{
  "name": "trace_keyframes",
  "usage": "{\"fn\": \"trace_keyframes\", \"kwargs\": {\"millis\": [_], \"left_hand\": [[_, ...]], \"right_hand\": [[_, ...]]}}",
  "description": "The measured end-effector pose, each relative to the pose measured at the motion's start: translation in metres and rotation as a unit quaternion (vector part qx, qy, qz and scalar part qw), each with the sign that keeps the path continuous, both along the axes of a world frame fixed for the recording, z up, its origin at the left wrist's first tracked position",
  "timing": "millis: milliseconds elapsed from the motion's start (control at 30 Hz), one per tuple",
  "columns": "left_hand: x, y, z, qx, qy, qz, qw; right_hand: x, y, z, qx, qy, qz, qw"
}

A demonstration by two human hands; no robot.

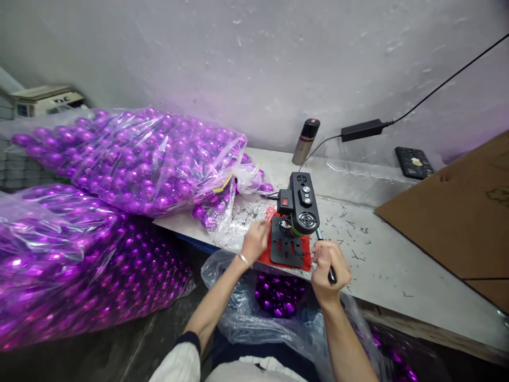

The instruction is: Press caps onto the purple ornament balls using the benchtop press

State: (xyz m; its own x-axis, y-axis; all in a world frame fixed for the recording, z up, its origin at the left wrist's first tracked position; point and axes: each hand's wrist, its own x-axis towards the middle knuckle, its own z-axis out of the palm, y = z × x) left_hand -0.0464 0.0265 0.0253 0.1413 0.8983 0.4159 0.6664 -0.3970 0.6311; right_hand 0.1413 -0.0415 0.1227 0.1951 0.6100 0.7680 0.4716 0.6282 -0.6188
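Note:
A small black bench machine [304, 202], shaped like a drill press, stands on a slotted base plate [287, 255] over a red cloth [307, 260]. My right hand [331, 268] is wrapped round its lever handle [332, 276], to the right of the base. Just left of the plate is my left hand [256, 241], its fingers curled together beside the machine's working end; whatever they hold is hidden. Below the table edge, a clear plastic bag [234, 297] with shiny purple balls [278, 297] lies open at my lap.
Large clear bags of purple balls [151, 159] fill the left side. A spray can [306, 141], a power adapter [361, 130] with its cable and a black phone-like object [414, 162] are near the wall. Cardboard [457, 212] leans at right. Small dark scraps [356, 231] litter the white table [393, 265].

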Motion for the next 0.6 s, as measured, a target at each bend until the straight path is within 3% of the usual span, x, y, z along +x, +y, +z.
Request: {"fn": "trace_keyframes", "kwargs": {"millis": [33,133,233,433,600], "left_hand": [[-0.006,0.030,0.009,-0.056,0.006,0.063,0.996],[-0.014,0.106,0.030,-0.101,0.004,0.100,0.990],[-0.002,0.144,0.039,-0.134,-0.008,0.090,0.987],[0.026,0.155,0.050,-0.184,-0.083,0.098,0.975],[0.010,0.126,0.048,-0.245,-0.209,0.100,0.941]], "right_hand": [[-0.001,0.000,0.000,0.002,0.001,-0.002,1.000],[-0.003,0.001,0.001,0.013,0.004,-0.008,1.000],[-0.005,0.000,0.003,0.023,0.001,-0.008,1.000],[-0.003,-0.001,0.002,0.015,-0.017,-0.006,1.000],[-0.003,-0.001,0.000,0.013,-0.011,-0.001,1.000]]}}
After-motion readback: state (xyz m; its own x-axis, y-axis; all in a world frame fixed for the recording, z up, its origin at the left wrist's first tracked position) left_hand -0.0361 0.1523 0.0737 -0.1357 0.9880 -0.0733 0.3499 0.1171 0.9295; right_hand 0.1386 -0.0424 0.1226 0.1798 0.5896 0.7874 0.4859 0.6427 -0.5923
